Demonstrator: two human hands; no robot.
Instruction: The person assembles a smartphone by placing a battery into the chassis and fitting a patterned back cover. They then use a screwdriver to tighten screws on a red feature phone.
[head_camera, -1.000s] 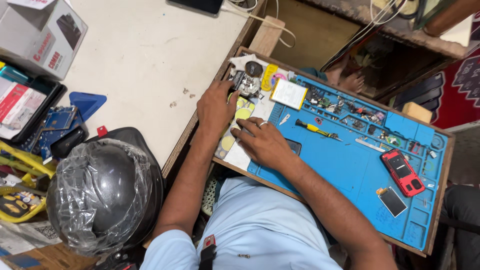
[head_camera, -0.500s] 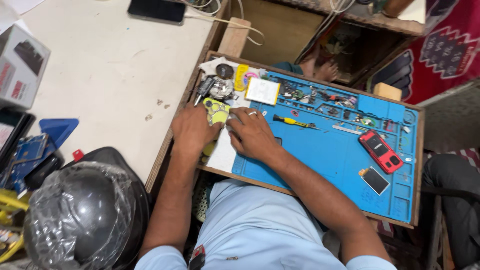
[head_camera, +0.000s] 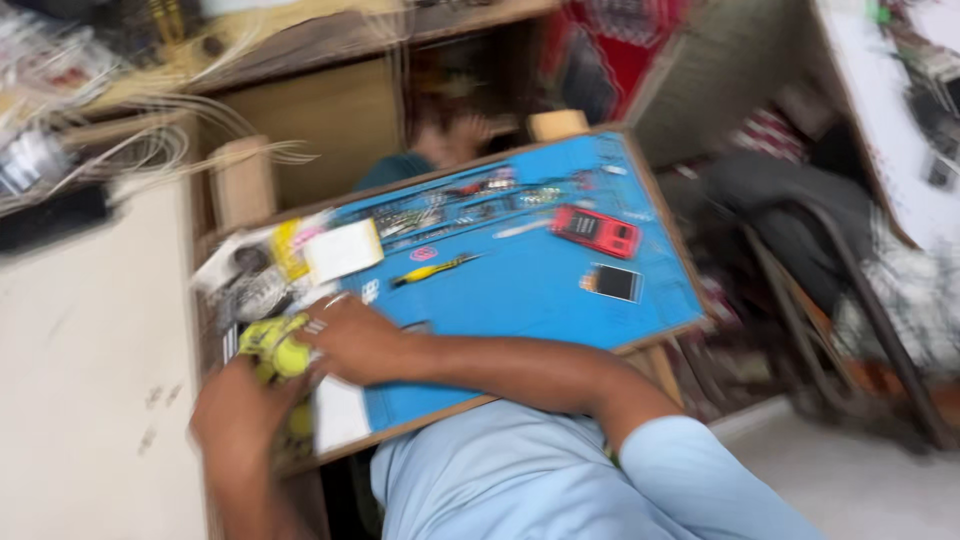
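The picture is motion-blurred. My left hand (head_camera: 235, 410) and my right hand (head_camera: 355, 340) meet at the left end of a blue work mat (head_camera: 520, 300). Between them is a small yellow-green object (head_camera: 280, 350), and both hands have fingers closed on it. My right forearm lies across the mat's near edge. A white sheet (head_camera: 340, 415) lies under my hands. Farther out on the mat are a yellow-handled screwdriver (head_camera: 435, 270), a white pad (head_camera: 343, 250), a red handset (head_camera: 597, 230) and a small dark phone (head_camera: 613, 283).
A white tabletop (head_camera: 90, 350) lies to the left, with a bundle of pale wires (head_camera: 150, 130) behind it. Small parts fill the mat's far trays (head_camera: 470, 195). A dark chair (head_camera: 800, 250) stands to the right over a grey floor (head_camera: 880, 480).
The view has swung right and tilted, so the helmet and boxes on the left are out of sight. My hands have stayed together at the mat's left end on the yellow-green object.
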